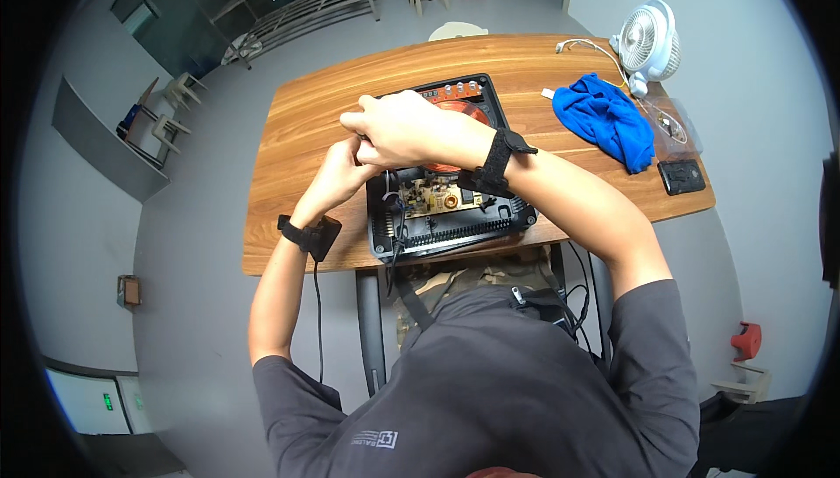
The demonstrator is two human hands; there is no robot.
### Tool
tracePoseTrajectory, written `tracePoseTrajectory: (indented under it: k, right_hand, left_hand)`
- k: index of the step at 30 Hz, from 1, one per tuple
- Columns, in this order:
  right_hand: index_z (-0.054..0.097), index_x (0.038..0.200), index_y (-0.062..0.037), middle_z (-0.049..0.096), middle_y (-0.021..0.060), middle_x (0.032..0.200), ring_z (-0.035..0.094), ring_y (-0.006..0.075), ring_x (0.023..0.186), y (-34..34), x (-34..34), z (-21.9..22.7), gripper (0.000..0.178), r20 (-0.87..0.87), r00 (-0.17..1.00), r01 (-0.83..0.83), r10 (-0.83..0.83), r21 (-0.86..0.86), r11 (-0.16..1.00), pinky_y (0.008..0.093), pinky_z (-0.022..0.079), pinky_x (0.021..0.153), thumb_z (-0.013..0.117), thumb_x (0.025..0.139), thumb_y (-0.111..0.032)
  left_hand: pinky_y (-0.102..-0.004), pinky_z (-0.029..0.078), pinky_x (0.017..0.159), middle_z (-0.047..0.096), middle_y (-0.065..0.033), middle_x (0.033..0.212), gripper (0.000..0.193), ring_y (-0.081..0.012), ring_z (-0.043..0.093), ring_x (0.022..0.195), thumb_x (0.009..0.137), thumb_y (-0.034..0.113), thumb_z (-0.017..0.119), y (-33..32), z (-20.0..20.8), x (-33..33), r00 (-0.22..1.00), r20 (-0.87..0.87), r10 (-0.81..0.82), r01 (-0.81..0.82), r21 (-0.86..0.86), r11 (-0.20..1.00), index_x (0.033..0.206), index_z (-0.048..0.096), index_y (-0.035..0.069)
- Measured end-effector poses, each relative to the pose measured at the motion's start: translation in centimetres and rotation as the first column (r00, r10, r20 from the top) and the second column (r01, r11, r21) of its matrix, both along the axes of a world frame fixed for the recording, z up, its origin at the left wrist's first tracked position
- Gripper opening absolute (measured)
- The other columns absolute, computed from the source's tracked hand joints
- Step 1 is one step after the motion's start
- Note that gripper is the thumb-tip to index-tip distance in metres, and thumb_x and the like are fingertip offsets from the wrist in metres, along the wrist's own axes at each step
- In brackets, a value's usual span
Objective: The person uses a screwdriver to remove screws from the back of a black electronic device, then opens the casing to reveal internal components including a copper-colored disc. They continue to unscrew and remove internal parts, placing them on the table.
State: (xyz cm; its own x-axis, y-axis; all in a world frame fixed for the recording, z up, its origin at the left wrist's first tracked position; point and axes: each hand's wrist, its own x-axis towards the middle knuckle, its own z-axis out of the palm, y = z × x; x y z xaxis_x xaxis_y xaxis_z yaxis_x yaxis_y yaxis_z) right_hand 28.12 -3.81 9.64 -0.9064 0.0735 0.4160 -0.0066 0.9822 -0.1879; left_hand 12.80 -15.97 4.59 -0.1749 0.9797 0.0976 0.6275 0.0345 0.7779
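Observation:
An opened induction cooker (459, 235) lies on the wooden table in front of me, its black casing without a lid. Inside it show a round copper-red coil (468, 110), a tan circuit board (429, 200) and a strip with small knobs (455, 88) at the far edge. My right hand (411, 130) reaches across the casing to its left side, fingers closed. Just below, my left hand (337, 178) meets it with its fingertips pinched together. Whatever lies between the fingers is hidden. A dark cord (398, 237) hangs over the casing's near left edge.
A blue cloth (605, 119) lies at the right of the table (302, 141), beside a black phone-like object (681, 177) and a clear plastic bag (678, 128). At the far right corner stands a white fan (647, 40) with its cable. Black straps with small boxes circle both wrists.

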Motion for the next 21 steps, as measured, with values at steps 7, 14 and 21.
tracePoseTrajectory:
  k: [7, 14, 21]
  right_hand:
    - [0.069, 0.101, -0.0043, 0.071, 0.0185, 0.081, 0.073, 0.0356, 0.075, -0.2, 0.0, 1.0, 0.032, 0.021, 0.99, 0.135, -0.138, 0.109, 0.985, 0.0455, 0.057, 0.068, 0.063, 0.088, -0.033]
    - [0.07, 0.093, -0.0037, 0.072, 0.0169, 0.074, 0.073, 0.0337, 0.073, -0.4, -1.3, -0.5, 0.026, -0.082, 0.996, 0.054, -0.044, 0.132, 0.99, 0.0441, 0.057, 0.065, 0.067, 0.083, -0.028]
    - [0.068, 0.092, -0.0017, 0.073, 0.0181, 0.079, 0.073, 0.0353, 0.072, -0.2, -0.7, -0.8, 0.03, -0.138, 0.99, 0.058, -0.042, 0.116, 0.992, 0.0454, 0.058, 0.066, 0.065, 0.086, -0.031]
  left_hand:
    - [-0.0292, 0.055, 0.073, 0.075, -0.009, 0.088, 0.019, -0.0123, 0.067, 0.082, 0.084, 0.007, 0.078, 0.5, 0.4, 0.9, 0.999, 0.004, 0.04, -0.04, -0.015, 0.999, 0.098, 0.073, -0.005]
    - [-0.0319, 0.057, 0.076, 0.076, -0.0125, 0.091, 0.033, -0.0166, 0.071, 0.086, 0.084, 0.018, 0.083, 0.4, 0.8, 1.1, 0.99, -0.137, 0.038, -0.035, 0.021, 0.999, 0.104, 0.07, -0.005]
    - [-0.0303, 0.056, 0.077, 0.074, -0.0079, 0.091, 0.023, -0.013, 0.069, 0.088, 0.088, 0.012, 0.079, -0.2, -0.4, -0.9, 1.0, 0.029, 0.003, -0.002, -0.042, 0.999, 0.102, 0.072, -0.004]
